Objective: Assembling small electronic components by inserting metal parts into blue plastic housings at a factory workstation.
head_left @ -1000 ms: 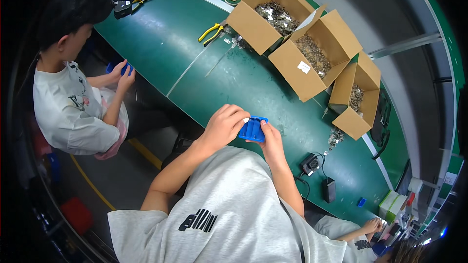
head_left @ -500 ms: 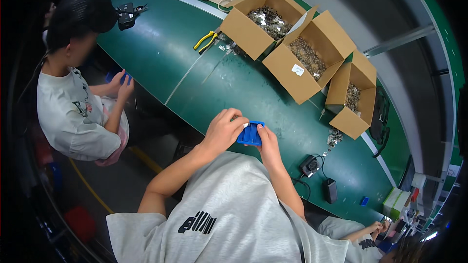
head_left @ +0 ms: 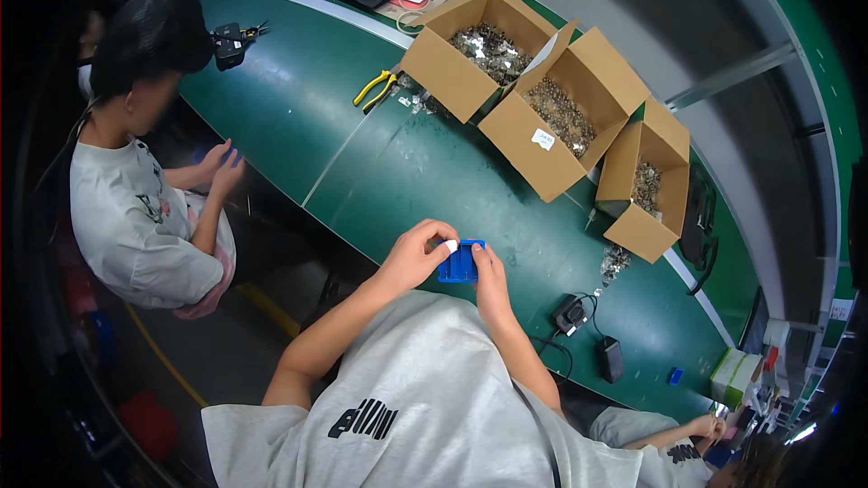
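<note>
A small blue plastic case (head_left: 463, 264) with long parallel compartments is in front of my body, near the table's front edge. My right hand (head_left: 491, 282) grips it along its right side, with the thumb at the upper edge. My left hand (head_left: 418, 256) is at the case's upper left, its fingers closed together in a pinch. Something small and white (head_left: 451, 245) shows at the left fingertips; whether it is a held piece or a finger covering I cannot tell.
Three open cardboard boxes (head_left: 533, 149) of small metal parts stand at the back right. Yellow-handled pliers (head_left: 372, 90) lie left of them. A black device (head_left: 570, 314) with a cable and a black adapter (head_left: 609, 358) sit to the right. Co-workers sit left (head_left: 145, 208) and lower right (head_left: 633, 425).
My hands and the blue case appear slightly lower in the picture, as the whole view has shifted a little. The left fingers stay at the case's upper left.
</note>
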Demonstrator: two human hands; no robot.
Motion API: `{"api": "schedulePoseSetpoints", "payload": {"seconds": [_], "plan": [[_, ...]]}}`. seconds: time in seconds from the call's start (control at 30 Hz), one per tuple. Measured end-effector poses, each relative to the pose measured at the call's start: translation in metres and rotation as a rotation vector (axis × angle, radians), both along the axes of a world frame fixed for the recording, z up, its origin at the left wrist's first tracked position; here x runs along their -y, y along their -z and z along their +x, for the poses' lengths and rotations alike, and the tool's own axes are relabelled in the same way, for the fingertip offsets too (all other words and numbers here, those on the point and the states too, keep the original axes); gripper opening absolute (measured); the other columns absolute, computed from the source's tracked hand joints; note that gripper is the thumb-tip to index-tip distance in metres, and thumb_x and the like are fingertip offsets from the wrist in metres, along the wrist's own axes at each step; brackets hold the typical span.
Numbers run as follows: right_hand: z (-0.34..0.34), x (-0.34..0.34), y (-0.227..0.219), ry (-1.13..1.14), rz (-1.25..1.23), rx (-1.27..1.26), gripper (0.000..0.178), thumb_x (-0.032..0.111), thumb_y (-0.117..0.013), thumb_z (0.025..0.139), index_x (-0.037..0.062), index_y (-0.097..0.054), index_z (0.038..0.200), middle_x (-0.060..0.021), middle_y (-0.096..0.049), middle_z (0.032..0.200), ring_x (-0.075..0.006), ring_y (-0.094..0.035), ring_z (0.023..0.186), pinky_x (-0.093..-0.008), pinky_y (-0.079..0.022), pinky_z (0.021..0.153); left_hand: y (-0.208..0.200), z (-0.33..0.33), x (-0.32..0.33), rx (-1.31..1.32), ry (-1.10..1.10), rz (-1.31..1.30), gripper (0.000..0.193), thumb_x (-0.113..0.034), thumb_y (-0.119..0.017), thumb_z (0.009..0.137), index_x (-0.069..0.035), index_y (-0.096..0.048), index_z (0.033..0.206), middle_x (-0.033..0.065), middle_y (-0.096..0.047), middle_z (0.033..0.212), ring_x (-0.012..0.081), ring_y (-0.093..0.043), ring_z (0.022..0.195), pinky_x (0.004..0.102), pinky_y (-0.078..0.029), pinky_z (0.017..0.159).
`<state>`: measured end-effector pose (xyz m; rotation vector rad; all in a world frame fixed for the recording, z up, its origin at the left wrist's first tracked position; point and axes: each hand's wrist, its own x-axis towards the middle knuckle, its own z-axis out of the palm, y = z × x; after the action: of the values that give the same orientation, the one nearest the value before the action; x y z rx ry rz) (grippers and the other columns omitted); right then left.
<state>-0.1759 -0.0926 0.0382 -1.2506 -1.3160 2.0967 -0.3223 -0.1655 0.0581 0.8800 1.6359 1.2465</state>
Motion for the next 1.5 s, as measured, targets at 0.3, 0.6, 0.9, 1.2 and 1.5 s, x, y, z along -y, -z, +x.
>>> {"api": "schedulePoseSetpoints", "payload": {"seconds": [0.3, 0.6, 0.9, 1.2, 1.5], "plan": [[-0.003, 0.004, 0.006, 0.015, 0.279, 0.033, 0.029, 0.024, -0.067, 0.087, -0.0037, -0.062, 0.096, -0.0016, -0.061, 0.079, -0.0057, -0.052, 0.073, -0.0218, -0.046, 0.065, 0.015, -0.008, 0.01, 0.284, 0.117, -0.114, 0.023, -0.012, -0.06, 0.09, 0.001, -0.054, 0.108, 0.0054, -0.06, 0.099, 0.0098, -0.057, 0.09, 0.0271, -0.047, 0.079], [0.008, 0.007, 0.015, -0.001, 0.522, 0.118, 0.026, 0.021, -0.068, 0.084, -0.0035, -0.064, 0.091, -0.0067, -0.064, 0.069, -0.0068, -0.056, 0.065, -0.0249, -0.048, 0.059, 0.027, 0.007, 0.013, 0.423, 0.061, -0.027, 0.022, -0.014, -0.061, 0.089, 0.002, -0.056, 0.103, 0.0047, -0.061, 0.092, 0.0107, -0.056, 0.082, 0.0247, -0.046, 0.075], [0.058, 0.011, 0.044, 0.316, 0.184, 0.136, 0.03, 0.03, -0.06, 0.092, -0.0002, -0.063, 0.09, 0.0022, -0.058, 0.075, -0.0044, -0.048, 0.068, -0.0217, -0.042, 0.062, -0.026, 0.041, 0.0, 0.096, 0.149, 0.127, 0.04, -0.016, -0.059, 0.088, -0.003, -0.05, 0.126, 0.013, -0.046, 0.133, 0.0247, -0.046, 0.12, 0.0342, -0.041, 0.096], [0.178, 0.042, 0.065, 0.862, -0.123, -0.045, 0.025, 0.033, -0.055, 0.094, 0.0087, -0.054, 0.087, 0.0027, -0.052, 0.079, -0.0058, -0.05, 0.071, -0.0252, -0.043, 0.067, -0.176, 0.07, -0.034, 1.084, 1.325, 1.062, 0.025, -0.009, -0.046, 0.095, -0.004, -0.058, 0.116, 0.0101, -0.064, 0.102, 0.022, -0.063, 0.094, 0.038, -0.051, 0.092], [0.241, 0.069, 0.065, 1.017, -0.135, -0.102, 0.025, 0.033, -0.054, 0.095, 0.0094, -0.054, 0.087, 0.002, -0.053, 0.078, -0.0058, -0.051, 0.07, -0.024, -0.042, 0.065, -0.206, 0.134, -0.035, 1.641, 0.905, 0.732, 0.026, -0.012, -0.046, 0.095, -0.005, -0.058, 0.117, 0.0116, -0.065, 0.102, 0.0246, -0.063, 0.09, 0.0384, -0.052, 0.083]]}}
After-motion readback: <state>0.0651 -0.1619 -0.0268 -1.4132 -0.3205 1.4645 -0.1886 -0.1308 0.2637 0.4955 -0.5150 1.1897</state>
